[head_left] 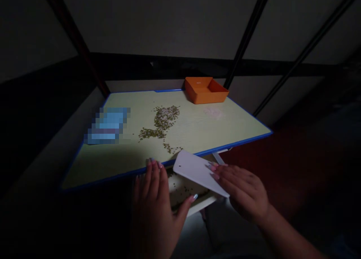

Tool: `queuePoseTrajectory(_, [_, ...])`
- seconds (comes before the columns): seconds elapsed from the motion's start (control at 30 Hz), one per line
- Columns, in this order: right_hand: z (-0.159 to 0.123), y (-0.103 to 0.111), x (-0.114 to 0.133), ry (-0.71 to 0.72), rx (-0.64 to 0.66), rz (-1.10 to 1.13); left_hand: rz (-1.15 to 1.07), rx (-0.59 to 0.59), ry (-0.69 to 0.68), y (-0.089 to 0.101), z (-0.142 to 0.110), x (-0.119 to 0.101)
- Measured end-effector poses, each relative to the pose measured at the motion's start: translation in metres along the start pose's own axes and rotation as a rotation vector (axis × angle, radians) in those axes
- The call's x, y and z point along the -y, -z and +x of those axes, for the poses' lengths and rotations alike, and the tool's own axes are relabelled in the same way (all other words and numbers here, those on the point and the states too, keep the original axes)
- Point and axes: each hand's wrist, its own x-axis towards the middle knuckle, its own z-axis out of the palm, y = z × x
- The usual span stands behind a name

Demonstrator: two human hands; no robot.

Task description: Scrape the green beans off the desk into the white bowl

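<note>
My right hand (245,189) grips a flat white scraper (199,170) with a small hole near its far corner. The scraper is tilted over the table's near edge. My left hand (158,199) has its fingers stretched forward at the blue table edge and its thumb spread out to the right. Below the edge, between the hands, a pale tray or drawer (183,187) shows dark bits inside; the left hand hides part of it. Small green and pale grains (166,118) lie in a loose patch on the table, with a thin trail (170,148) running to the scraper.
The pale table (135,153) has a blue rim. An orange open box (210,97) stands at its back right, with a faint whitish powdery patch (213,112) in front. A blurred-out blue item (108,125) lies at the left. Dark wall panels rise behind.
</note>
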Motion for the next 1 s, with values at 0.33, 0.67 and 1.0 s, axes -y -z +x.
queuePoseTrajectory(0.33, [0.001, 0.001, -0.001, -0.015, -0.021, -0.024, -0.009, -0.032, -0.058, -0.002, 0.004, 0.003])
queuePoseTrajectory(0.67, [0.009, 0.002, 0.003, 0.046, -0.062, -0.067, 0.020, -0.038, -0.061, -0.001, 0.004, 0.002])
queuePoseTrajectory(1.0, [-0.003, -0.012, -0.010, -0.049, -0.012, -0.081, 0.006, -0.067, -0.068, -0.005, 0.003, 0.003])
